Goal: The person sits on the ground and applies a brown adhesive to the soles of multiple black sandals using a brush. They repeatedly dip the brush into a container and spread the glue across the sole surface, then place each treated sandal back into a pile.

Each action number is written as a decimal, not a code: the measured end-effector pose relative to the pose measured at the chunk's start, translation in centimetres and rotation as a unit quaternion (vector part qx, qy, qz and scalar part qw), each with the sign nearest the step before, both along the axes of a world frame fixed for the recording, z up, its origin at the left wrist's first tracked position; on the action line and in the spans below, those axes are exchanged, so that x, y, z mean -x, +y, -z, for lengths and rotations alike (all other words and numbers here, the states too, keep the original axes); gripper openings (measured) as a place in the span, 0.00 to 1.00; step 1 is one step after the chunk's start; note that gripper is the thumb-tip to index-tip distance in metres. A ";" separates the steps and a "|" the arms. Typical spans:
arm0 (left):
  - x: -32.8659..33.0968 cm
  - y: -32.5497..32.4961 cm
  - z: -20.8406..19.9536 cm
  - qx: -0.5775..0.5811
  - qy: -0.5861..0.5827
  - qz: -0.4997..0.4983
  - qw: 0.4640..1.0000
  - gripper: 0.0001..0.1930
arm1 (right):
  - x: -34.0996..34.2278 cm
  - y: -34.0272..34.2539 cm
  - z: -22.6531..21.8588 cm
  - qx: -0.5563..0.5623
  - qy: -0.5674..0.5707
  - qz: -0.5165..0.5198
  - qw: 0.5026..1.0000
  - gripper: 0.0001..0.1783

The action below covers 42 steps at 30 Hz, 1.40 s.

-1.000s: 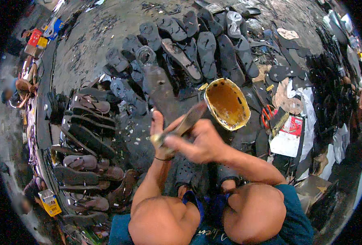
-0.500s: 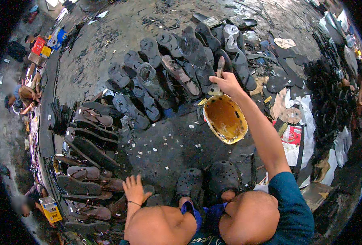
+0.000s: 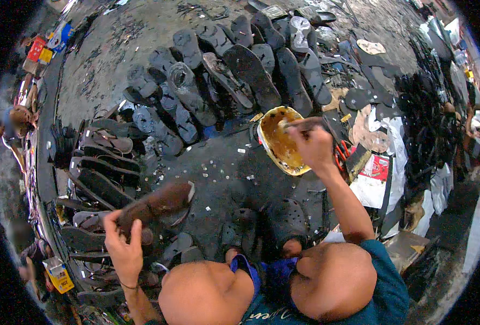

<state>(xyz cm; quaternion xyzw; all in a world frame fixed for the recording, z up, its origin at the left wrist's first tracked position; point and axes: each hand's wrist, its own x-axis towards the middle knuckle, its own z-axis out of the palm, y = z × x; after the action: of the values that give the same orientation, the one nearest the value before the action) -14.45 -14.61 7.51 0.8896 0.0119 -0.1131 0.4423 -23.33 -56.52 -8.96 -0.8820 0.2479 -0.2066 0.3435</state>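
My left hand (image 3: 125,246) grips one end of a brown sandal (image 3: 158,207), holding it raised at the left over the other footwear. The sandal is smeared by motion. My right hand (image 3: 318,145) is closed around a brush (image 3: 300,124), its working end inside a yellow-rimmed tub (image 3: 289,171) with amber, glue-like liquid. Fingers and blur hide part of the brush. Beyond the tub, several dark soles (image 3: 253,78) lean in overlapping rows, some with a wet shine.
More sandals (image 3: 102,181) are stacked along the left. Scraps and cut pieces (image 3: 370,135) lie at the right beside a heap of black strips (image 3: 426,124). My black clogs (image 3: 286,222) stand in front of me. People (image 3: 20,122) sit at the far left.
My left hand has picked up a brown sandal from the left side and raised it. My right hand has brought the brush from beyond the tub down into it.
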 end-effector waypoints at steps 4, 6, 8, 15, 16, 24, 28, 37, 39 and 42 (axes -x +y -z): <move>1.9 0.4 7.5 0.112 -0.021 -0.027 0.993 0.21 | 3.5 -0.3 -4.1 0.035 0.208 -0.055 0.976 0.15; 6.2 -1.1 13.0 0.173 0.169 -0.125 0.962 0.22 | 5.9 0.7 -4.4 0.032 0.203 -0.053 0.977 0.15; 9.7 -2.3 18.8 0.250 0.232 -0.217 0.915 0.25 | 7.9 1.3 -4.4 0.017 0.235 -0.054 0.970 0.15; 9.8 -2.3 19.3 -0.087 -0.109 0.112 0.984 0.15 | 8.5 1.5 -7.5 -0.185 0.310 -0.119 0.925 0.13; 9.3 -3.1 19.6 -0.076 -0.143 0.174 0.971 0.17 | 8.1 2.1 -7.3 -0.213 0.253 -0.111 0.937 0.13; -0.4 -12.4 23.7 -0.071 -0.090 0.418 0.901 0.36 | 1.6 6.4 -5.8 -0.409 -0.020 -0.098 0.907 0.18; -2.4 -14.9 24.5 -0.048 -0.059 0.531 0.844 0.35 | -1.1 7.4 -4.7 -0.363 -0.072 -0.089 0.925 0.17; -1.5 -17.7 17.7 0.507 0.324 -0.034 0.798 0.23 | -2.9 7.5 -7.1 -0.153 -0.159 -0.092 0.971 0.14; -0.9 -17.1 15.7 0.529 0.339 -0.044 0.776 0.23 | -4.3 9.2 -6.0 -0.107 -0.170 -0.145 0.969 0.12; -0.4 -16.5 14.9 0.558 0.340 -0.045 0.755 0.23 | -4.5 8.6 -6.1 -0.160 -0.152 -0.124 0.967 0.12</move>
<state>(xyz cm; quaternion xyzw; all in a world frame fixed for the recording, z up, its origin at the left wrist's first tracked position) -14.04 -31.16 -7.42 0.3857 0.1366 -0.3750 0.8319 -18.85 -47.96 -2.89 -0.7976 0.1112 -0.2521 0.5365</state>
